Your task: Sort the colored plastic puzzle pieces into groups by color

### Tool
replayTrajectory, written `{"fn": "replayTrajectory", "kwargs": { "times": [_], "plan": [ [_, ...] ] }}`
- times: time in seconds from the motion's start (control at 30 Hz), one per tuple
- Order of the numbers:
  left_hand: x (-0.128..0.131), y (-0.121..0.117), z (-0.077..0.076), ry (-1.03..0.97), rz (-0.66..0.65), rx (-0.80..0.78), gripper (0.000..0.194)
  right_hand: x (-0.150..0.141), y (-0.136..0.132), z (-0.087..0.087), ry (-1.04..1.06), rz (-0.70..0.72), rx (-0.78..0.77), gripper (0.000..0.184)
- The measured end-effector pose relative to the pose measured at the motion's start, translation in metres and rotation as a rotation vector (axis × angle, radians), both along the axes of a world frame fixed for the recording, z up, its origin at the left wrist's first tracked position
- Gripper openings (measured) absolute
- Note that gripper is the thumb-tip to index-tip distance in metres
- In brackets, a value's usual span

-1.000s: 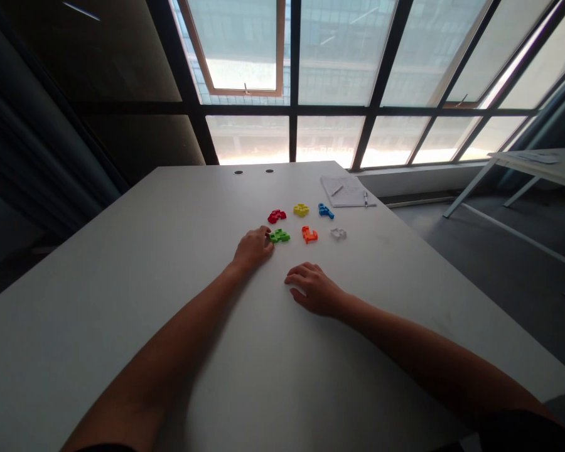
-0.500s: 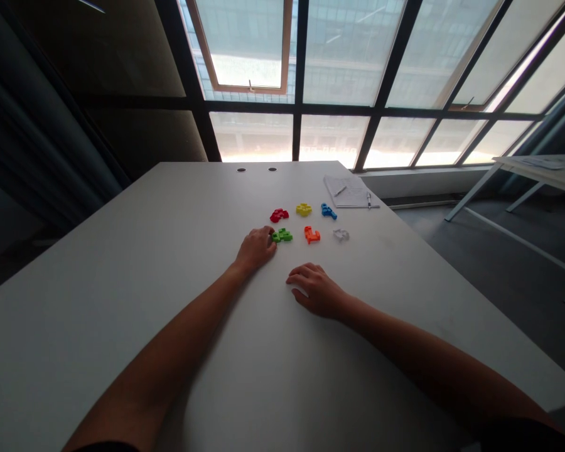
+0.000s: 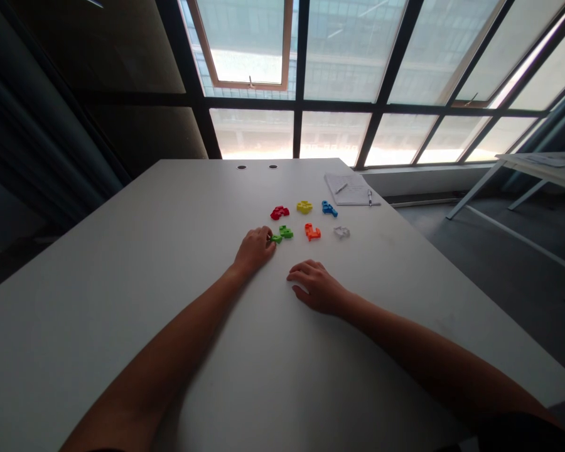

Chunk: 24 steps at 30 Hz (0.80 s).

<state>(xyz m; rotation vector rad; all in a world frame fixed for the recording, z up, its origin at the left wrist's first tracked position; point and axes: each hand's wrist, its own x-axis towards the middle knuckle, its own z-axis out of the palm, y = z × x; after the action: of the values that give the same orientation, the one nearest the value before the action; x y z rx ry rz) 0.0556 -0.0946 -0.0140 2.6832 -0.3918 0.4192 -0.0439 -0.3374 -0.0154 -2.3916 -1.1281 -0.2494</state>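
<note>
Several small plastic puzzle pieces lie in two rows on a white table (image 3: 122, 263). The back row holds a red piece (image 3: 279, 212), a yellow piece (image 3: 304, 206) and a blue piece (image 3: 329, 208). The front row has a green piece (image 3: 282, 234), an orange piece (image 3: 312, 232) and a clear piece (image 3: 341, 231). My left hand (image 3: 254, 248) rests on the table with its fingertips pinched on the green piece's left end. My right hand (image 3: 315, 285) lies palm down nearer me, fingers loosely curled and apart, holding nothing.
A sheet of paper (image 3: 351, 188) with a pen (image 3: 370, 198) lies at the table's far right corner. Two cable holes (image 3: 257, 167) sit near the far edge. Another white table (image 3: 541, 164) stands at the right. Large windows fill the background.
The green piece has tilted slightly under my left fingertips. My right hand has stayed in place. The view shifted a little.
</note>
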Motion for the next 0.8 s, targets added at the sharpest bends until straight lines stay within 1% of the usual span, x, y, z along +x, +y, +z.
{"fn": "replayTrajectory", "kwargs": {
  "times": [0.23,0.33,0.43,0.57,0.67,0.7,0.8],
  "plan": [
    [-0.002,-0.004,0.006,0.015,0.015,0.026,0.008,0.001,0.0,-0.001,0.001,-0.005,-0.002,0.023],
    [-0.002,-0.005,0.007,0.012,-0.01,0.059,0.01,0.001,0.0,-0.001,-0.005,-0.009,0.0,0.023],
    [-0.004,-0.006,0.008,-0.007,-0.047,0.059,0.013,0.001,0.0,0.0,-0.011,-0.004,-0.001,0.022],
    [-0.015,-0.004,0.011,-0.022,-0.077,0.066,0.014,0.001,0.0,-0.001,-0.018,-0.002,-0.001,0.022],
    [-0.032,0.013,0.015,0.016,-0.094,0.125,0.017,0.001,0.001,-0.001,-0.016,-0.004,0.005,0.022],
    [-0.038,0.022,0.016,0.046,-0.099,0.155,0.02,0.001,0.001,-0.001,-0.013,-0.004,0.006,0.022],
    [-0.057,0.052,0.018,0.153,-0.059,0.219,0.03,0.001,0.001,0.001,-0.001,0.001,0.007,0.022]
  ]
}}
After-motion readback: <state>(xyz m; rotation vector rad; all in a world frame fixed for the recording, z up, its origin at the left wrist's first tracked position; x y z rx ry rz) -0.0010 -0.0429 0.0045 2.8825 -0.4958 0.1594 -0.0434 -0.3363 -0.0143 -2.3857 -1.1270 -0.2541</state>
